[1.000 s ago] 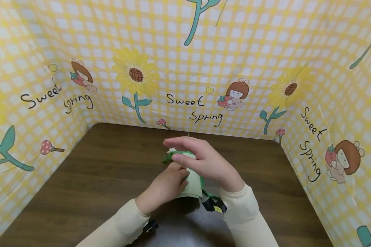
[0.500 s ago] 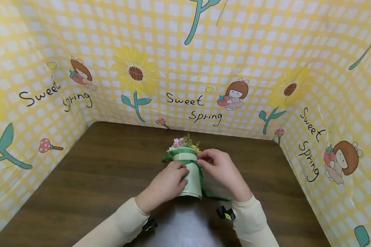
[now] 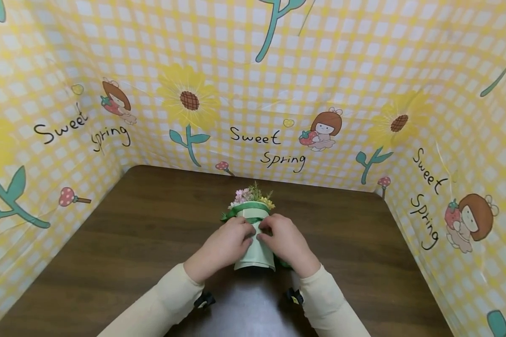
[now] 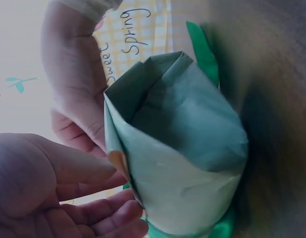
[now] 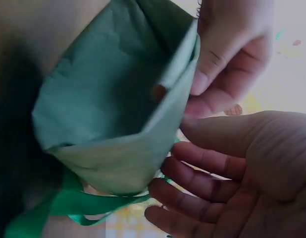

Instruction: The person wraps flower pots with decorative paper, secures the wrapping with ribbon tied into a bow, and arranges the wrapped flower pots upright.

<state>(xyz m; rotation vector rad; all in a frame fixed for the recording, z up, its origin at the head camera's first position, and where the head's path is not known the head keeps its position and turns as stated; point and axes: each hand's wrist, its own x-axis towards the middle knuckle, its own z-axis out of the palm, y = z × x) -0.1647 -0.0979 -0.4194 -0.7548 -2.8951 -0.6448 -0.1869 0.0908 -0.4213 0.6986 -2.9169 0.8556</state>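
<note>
R hand (image 3: pixel 288 241) shifted across wrap (image 3: pixel 255 256) twd L hand (image 3: pixel 224 244); both relaxed, touching it; backdrop (image 3: pixel 236 93): "Sweet Spring"

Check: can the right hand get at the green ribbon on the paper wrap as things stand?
Probably yes: the right hand is right beside the green ribbon, with nothing seen between them in the head view.

Green paper wrap (image 5: pixel 101 94) — left hand (image 5: pixel 234 54), right hand (image 5: pixel 237 171) along one side — ribbon (image 5: pixel 56 206) below.
</note>
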